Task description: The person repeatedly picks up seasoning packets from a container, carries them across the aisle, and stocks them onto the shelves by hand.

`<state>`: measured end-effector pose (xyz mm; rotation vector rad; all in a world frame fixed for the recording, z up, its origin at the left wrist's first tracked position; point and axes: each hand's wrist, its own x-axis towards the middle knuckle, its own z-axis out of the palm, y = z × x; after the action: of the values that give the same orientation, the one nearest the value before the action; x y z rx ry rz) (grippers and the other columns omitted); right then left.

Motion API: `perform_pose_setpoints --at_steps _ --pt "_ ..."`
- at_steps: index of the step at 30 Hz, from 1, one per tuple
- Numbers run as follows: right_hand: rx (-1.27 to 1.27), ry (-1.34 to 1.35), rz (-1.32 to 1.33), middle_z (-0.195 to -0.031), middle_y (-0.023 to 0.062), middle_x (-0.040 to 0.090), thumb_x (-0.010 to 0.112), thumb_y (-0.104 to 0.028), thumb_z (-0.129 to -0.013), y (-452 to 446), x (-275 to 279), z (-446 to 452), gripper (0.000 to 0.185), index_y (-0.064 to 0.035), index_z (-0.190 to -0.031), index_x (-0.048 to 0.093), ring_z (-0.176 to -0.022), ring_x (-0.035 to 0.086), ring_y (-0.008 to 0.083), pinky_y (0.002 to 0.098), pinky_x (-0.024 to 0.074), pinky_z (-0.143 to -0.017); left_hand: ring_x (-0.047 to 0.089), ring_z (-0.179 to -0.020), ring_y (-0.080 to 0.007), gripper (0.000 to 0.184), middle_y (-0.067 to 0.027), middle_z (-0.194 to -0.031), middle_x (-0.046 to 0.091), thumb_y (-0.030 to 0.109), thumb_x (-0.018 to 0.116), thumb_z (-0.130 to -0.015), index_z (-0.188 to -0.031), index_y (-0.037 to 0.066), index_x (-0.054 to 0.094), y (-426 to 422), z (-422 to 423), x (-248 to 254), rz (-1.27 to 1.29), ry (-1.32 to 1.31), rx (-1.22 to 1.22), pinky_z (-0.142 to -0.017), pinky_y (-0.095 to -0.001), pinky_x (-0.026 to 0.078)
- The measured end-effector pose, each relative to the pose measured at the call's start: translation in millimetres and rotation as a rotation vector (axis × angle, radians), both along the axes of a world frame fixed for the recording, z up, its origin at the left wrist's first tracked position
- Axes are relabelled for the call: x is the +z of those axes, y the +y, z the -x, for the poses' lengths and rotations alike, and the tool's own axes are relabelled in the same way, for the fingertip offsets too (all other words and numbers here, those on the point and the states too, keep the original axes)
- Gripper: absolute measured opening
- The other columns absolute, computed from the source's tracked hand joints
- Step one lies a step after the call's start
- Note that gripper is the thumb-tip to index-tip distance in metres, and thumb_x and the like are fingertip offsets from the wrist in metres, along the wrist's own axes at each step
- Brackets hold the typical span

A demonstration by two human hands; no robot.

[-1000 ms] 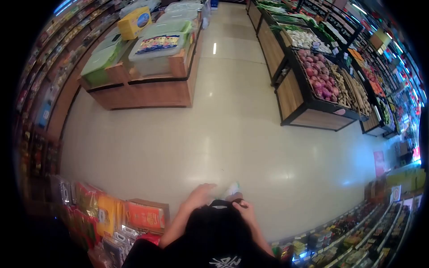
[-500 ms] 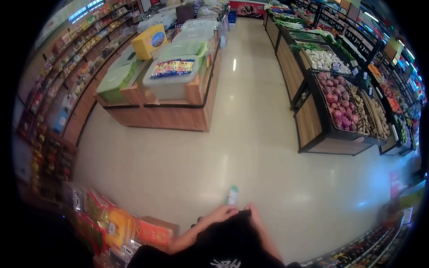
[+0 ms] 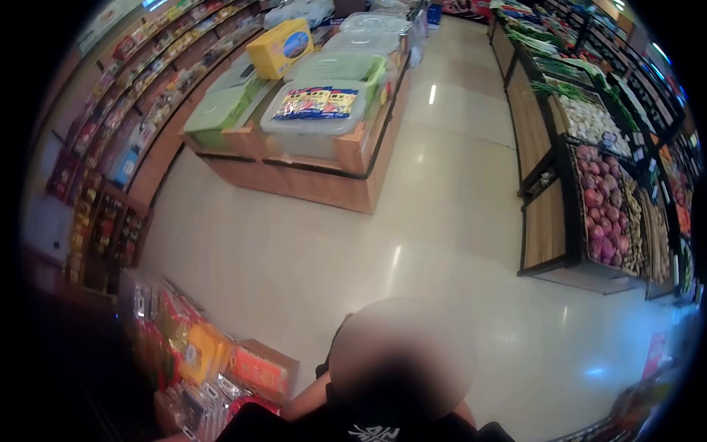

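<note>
A round blurred patch lies over the lower middle of the head view and hides both of my hands. Only a stretch of my left forearm shows at its lower left, and a small piece of my right forearm at its lower right. What either hand holds or touches cannot be made out. Below the patch is my black top (image 3: 373,429) with a white print. To the left of my left forearm stands an open cardboard box with an orange-red package (image 3: 259,370), beside yellow packages (image 3: 204,353) and clear-wrapped packs.
Ahead on the left, a wooden display (image 3: 317,183) bears lidded bins, colourful packets (image 3: 317,103) and a yellow box (image 3: 282,50). Red onions (image 3: 602,206) and garlic (image 3: 589,121) fill a stand on the right. Shelves (image 3: 158,88) line the far left.
The camera view has turned left, so the displays sit further right. My hands, seen together at the black cloth earlier, are now hidden by the blurred patch.
</note>
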<state>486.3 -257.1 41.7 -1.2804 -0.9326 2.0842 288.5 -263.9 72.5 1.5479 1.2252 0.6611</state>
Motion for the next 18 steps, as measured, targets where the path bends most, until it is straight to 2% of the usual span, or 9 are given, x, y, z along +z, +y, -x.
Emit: perform_pose_setpoints --at_steps 3,5,9,16,18 --pt "-0.043 0.02 0.107 -0.066 -0.0059 0.048 0.069 -0.005 -0.08 19 1 7 0.022 -0.0098 -0.066 0.053 -0.063 0.041 0.0042 0.0218 0.0322 -0.057 0.061 -0.07 -0.0252 0.015 -0.014 -0.08 0.062 0.015 0.058 -0.089 -0.094 0.001 0.059 11 4 -3 -0.004 0.004 0.041 -0.064 -0.0313 0.047" --pt "-0.028 -0.002 0.123 -0.066 -0.0056 0.049 0.069 -0.005 -0.081 33 -1 15 0.023 -0.0102 -0.065 0.053 -0.062 0.042 0.0044 0.0217 0.033 -0.057 0.062 -0.07 -0.0257 0.015 -0.0143 -0.08 0.062 0.015 0.058 -0.09 -0.094 0.001 0.059 19 10 -3 0.07 0.03 0.049 -0.063 -0.0317 0.047" --pt "0.04 -0.037 0.118 -0.066 -0.0052 0.048 0.068 -0.004 -0.081 62 -17 26 0.024 -0.0103 -0.066 0.051 -0.064 0.043 0.0049 0.0219 0.0357 -0.058 0.062 -0.069 -0.0265 0.016 -0.0143 -0.079 0.062 0.016 0.058 -0.089 -0.094 0.001 0.06 40 25 -20 0.049 0.031 0.037 -0.063 -0.0329 0.047" --pt "-0.092 0.131 0.242 -0.074 -0.0035 0.049 0.066 -0.004 -0.083 115 -48 61 0.024 -0.0113 -0.072 0.046 -0.07 0.049 0.0072 0.0253 0.0427 -0.062 0.062 -0.07 -0.0262 0.015 -0.014 -0.079 0.063 0.014 0.058 -0.09 -0.097 0.001 0.059 93 57 -32 0.057 -0.008 0.04 -0.064 -0.0328 0.047" --pt "-0.144 0.167 0.375 -0.074 -0.003 0.049 0.066 -0.007 -0.085 149 3 77 0.024 -0.0124 -0.073 0.045 -0.07 0.051 0.0082 0.0269 0.0447 -0.061 0.062 -0.072 -0.0234 0.015 -0.0131 -0.08 0.064 0.014 0.058 -0.091 -0.1 0.002 0.058 114 68 -32 0.14 -0.031 -0.016 -0.067 -0.0321 0.048"
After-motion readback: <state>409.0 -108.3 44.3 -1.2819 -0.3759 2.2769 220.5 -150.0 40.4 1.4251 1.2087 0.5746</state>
